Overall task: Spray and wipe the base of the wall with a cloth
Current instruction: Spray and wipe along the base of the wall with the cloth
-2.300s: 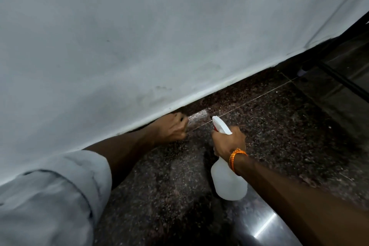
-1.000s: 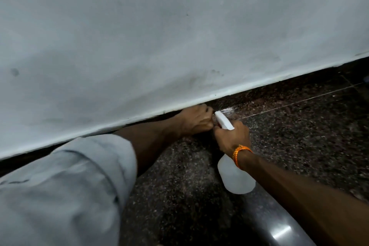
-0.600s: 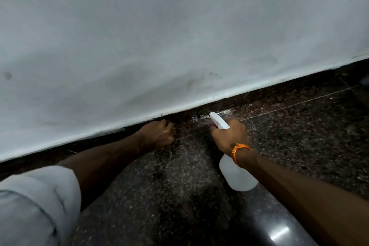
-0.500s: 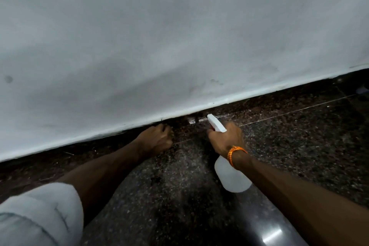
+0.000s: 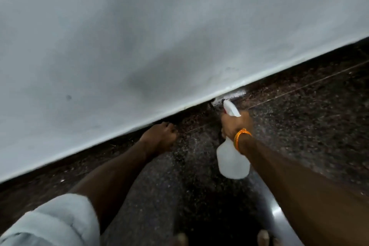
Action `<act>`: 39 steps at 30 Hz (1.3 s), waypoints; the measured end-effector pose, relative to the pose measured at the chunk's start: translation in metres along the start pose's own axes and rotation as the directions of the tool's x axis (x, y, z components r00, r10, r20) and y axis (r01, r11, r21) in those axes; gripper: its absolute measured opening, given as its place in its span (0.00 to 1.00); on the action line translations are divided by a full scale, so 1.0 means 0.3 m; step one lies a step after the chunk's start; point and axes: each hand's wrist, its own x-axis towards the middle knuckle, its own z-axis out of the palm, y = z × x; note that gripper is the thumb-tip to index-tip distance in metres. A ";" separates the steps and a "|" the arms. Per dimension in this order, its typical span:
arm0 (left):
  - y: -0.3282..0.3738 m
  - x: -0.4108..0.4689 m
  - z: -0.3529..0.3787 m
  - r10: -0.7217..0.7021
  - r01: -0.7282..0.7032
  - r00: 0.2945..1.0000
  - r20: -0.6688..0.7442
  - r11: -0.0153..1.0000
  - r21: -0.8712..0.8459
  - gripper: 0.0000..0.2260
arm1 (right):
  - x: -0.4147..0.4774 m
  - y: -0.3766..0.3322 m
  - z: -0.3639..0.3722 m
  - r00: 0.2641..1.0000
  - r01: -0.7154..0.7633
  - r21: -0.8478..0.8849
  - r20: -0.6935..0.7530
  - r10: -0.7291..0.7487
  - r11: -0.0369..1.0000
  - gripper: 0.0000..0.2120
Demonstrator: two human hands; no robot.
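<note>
My right hand point(image 5: 236, 124), with an orange thread band at the wrist, grips a white translucent spray bottle point(image 5: 231, 162). Its nozzle points at the dark granite strip at the base of the wall point(image 5: 299, 78). A wet, shiny patch point(image 5: 231, 95) lies on the strip just ahead of the nozzle. My left hand point(image 5: 159, 136) is curled into a fist against the strip, left of the bottle. No cloth shows in or under it.
The pale grey-white wall point(image 5: 159, 36) fills the upper view and carries a few faint smudges. Speckled dark granite floor point(image 5: 299, 126) lies below it, with a glossy reflection at the lower right. My rolled pale sleeve point(image 5: 56, 223) and toes point(image 5: 180, 239) are at the bottom edge.
My left fist slid left along the base strip, away from the bottle. My right hand kept the bottle aimed at the strip, where a wet patch now shows. The view has tilted.
</note>
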 end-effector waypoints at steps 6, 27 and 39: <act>-0.170 -0.127 0.194 0.094 -0.068 0.988 -0.121 0.977 0.204 0.16 | -0.102 0.003 0.219 0.980 -0.085 0.145 0.192 0.056 0.986 0.17; -0.202 -0.138 0.387 0.260 -0.190 0.954 -0.150 0.910 0.369 0.19 | -0.318 0.096 0.423 0.984 -0.125 0.207 0.151 0.094 0.970 0.14; -0.082 0.122 0.140 0.327 -0.145 0.874 -0.358 0.880 0.452 0.07 | -0.341 0.185 0.393 0.996 -0.088 0.233 0.027 0.084 0.969 0.06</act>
